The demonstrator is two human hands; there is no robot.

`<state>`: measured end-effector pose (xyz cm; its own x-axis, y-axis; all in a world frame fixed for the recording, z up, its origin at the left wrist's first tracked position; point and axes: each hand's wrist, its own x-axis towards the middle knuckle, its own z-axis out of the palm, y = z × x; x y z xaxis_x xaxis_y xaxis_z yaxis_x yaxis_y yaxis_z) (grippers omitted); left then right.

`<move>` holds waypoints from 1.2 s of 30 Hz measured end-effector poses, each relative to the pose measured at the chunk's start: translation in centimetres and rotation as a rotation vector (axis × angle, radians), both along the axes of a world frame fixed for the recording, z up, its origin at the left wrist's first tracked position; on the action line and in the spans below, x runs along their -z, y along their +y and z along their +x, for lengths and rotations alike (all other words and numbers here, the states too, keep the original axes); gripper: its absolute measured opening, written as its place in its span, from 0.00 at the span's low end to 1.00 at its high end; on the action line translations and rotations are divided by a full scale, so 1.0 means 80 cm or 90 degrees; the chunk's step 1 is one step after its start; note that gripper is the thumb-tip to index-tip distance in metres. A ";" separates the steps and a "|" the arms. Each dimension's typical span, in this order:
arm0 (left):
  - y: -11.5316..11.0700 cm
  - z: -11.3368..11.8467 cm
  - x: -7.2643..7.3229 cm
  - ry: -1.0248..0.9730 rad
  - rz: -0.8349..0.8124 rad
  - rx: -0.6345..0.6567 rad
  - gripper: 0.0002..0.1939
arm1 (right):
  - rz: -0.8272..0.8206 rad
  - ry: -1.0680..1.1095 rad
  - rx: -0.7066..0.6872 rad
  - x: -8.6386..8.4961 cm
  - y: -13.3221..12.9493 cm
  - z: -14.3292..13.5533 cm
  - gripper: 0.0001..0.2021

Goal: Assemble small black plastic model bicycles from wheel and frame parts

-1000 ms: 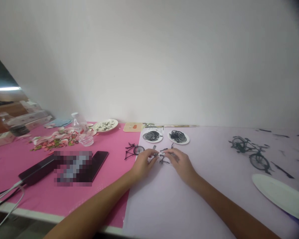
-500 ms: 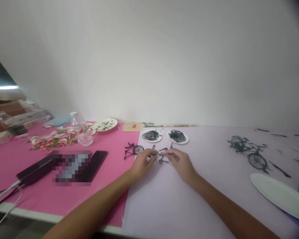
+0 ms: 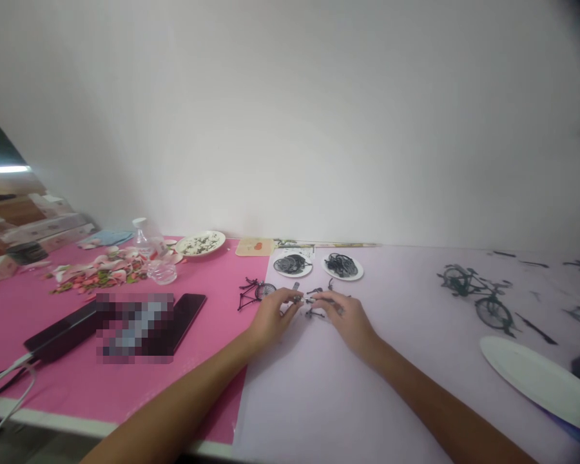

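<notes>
My left hand [image 3: 269, 319] is closed in a pinch, thumb against fingers, on a small dark part [image 3: 298, 299]. Across from it my right hand [image 3: 348, 317] pinches a thin part whose pale tip [image 3: 309, 299] meets the part in my left fingers. Both parts are too small to name. Left of my left hand lies a partly built black model bicycle [image 3: 254, 292] with one wheel. Loose dark pieces [image 3: 315, 314] rest on the table below and behind my right fingers, partly covered by them.
Two white plates, a left one [image 3: 292, 275] and a right one [image 3: 359, 275], hold black wheel parts. A model bicycle [image 3: 478, 296] and a white oval plate [image 3: 522, 367] lie right. Leftward are a phone [image 3: 189, 322], a plastic bottle [image 3: 147, 241] and pink petals [image 3: 111, 267].
My hands have drawn slightly closer, and the pale-tipped part now spans the gap between my fingertips. The whole view has shifted a little.
</notes>
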<state>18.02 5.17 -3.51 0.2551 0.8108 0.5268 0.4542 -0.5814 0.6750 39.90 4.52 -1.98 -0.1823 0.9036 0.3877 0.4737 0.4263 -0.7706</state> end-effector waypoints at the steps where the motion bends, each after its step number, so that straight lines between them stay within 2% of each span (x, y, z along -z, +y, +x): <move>1: 0.000 -0.001 0.000 0.001 0.004 0.001 0.12 | -0.005 -0.002 -0.002 0.000 0.000 0.000 0.11; 6: 0.001 -0.002 0.001 -0.004 0.024 0.015 0.11 | -0.030 -0.007 -0.009 0.000 0.000 0.002 0.15; 16: 0.002 0.001 0.005 -0.022 0.077 0.074 0.11 | -0.053 0.001 -0.011 -0.007 -0.010 -0.002 0.27; 19: -0.001 0.002 0.001 -0.018 0.064 0.078 0.11 | -0.053 -0.005 -0.037 -0.010 -0.012 -0.001 0.25; 24: -0.002 0.000 -0.005 -0.010 0.048 0.050 0.12 | -0.078 -0.005 -0.089 -0.011 -0.014 0.000 0.12; 30: 0.000 -0.003 -0.005 -0.011 0.046 0.034 0.12 | -0.124 0.007 -0.099 -0.007 -0.016 -0.002 0.12; 36: 0.001 -0.003 -0.003 -0.016 0.042 0.031 0.12 | -0.105 -0.010 -0.097 -0.014 -0.016 -0.003 0.15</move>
<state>17.78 5.23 -3.26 0.2792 0.7608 0.5858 0.4070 -0.6464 0.6454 39.69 3.22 -0.82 -0.3270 0.9158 0.2333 0.4253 0.3631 -0.8290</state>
